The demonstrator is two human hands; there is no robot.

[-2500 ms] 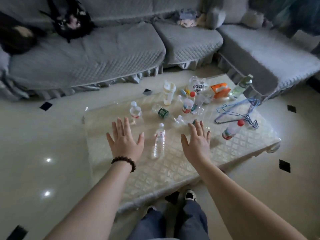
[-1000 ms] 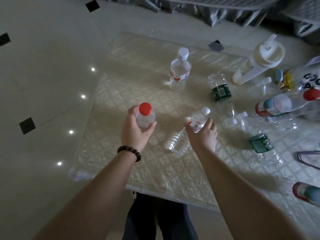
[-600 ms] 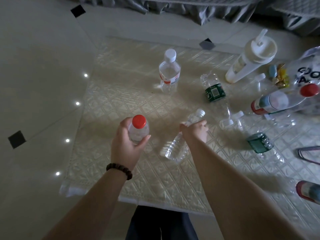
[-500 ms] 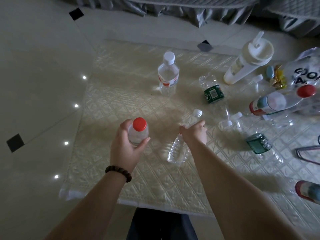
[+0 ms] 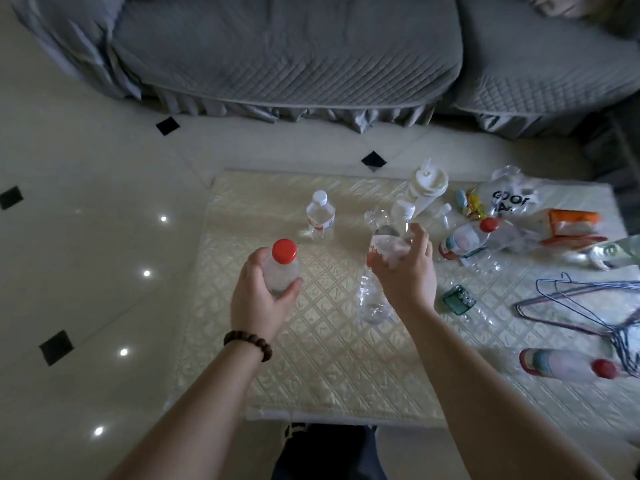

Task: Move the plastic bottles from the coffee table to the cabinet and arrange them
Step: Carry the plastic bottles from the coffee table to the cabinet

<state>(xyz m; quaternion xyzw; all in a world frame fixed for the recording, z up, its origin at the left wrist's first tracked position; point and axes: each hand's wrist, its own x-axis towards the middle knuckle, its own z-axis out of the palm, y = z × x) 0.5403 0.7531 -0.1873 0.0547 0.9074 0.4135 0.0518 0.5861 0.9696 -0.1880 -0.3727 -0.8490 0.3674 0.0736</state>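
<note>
Left grip (image 5: 258, 296): grasping upright red-capped bottle (image 5: 281, 268), frame centre, above the bench (image 5: 311, 358). Right grip (image 5: 403, 271): clasping clear white-capped bottle (image 5: 384, 251), tilted, held up just right of it.

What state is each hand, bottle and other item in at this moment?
Left hand: grips red-capped bottle, upright, off the table.
Right hand: holds clear bottle, lifted, tilted.
White-capped bottle: upright on table, capped.
Red-capped bottle at right: lying on its side.
White tumbler: standing, lid on.
Hangers: lying flat.
</note>
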